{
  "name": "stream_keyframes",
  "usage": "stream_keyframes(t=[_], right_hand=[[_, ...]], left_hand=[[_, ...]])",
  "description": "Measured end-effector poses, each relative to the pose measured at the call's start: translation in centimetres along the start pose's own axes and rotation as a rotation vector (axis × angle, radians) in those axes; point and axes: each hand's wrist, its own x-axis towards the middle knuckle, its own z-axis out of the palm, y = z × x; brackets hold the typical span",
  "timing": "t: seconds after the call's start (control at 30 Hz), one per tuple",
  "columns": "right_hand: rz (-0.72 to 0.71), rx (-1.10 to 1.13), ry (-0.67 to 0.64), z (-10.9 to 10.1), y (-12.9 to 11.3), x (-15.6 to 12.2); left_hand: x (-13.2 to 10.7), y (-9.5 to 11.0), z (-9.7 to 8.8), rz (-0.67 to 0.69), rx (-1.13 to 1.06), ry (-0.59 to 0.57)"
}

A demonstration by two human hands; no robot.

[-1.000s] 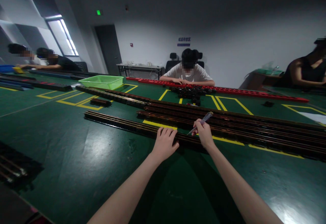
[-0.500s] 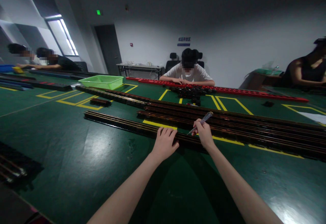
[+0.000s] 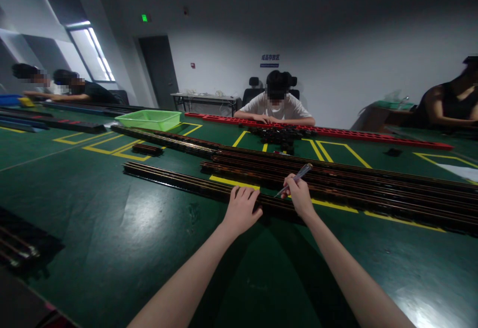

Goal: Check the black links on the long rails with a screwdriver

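A long black rail (image 3: 175, 179) with copper-coloured strips lies slantwise across the green table in front of me. My left hand (image 3: 241, 209) is closed over this rail, its fingers bent across the top and the thumb on the near side. Just to the right, my right hand (image 3: 297, 193) pinches a slim screwdriver (image 3: 301, 172) with a clear handle. The screwdriver slants down to the left, and its tip meets the rail between my two hands; exact contact is too small to make out.
Behind the rail, several similar rails (image 3: 358, 188) lie side by side. A short piece (image 3: 146, 149) and a green basket (image 3: 149, 119) are farther left. Across the table, a person (image 3: 274, 101) sits behind a dark heap of parts (image 3: 282, 135) and a long red rack (image 3: 347, 133).
My hands, the screwdriver and the rail stay where they were. Only the person at the far right edge has shifted slightly.
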Motion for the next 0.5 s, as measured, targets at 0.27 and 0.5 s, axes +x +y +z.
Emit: stream_keyframes(t=[0.27,0.5], right_hand=[[-0.017,-0.016,-0.001,-0.04,0.33,0.21],[-0.008,-0.01,0.0,0.04,0.25,0.16]], left_hand=[[0.15,0.03,-0.1,-0.012,0.005,-0.006],[0.2,0.17,0.22,-0.024,0.038,0.03]])
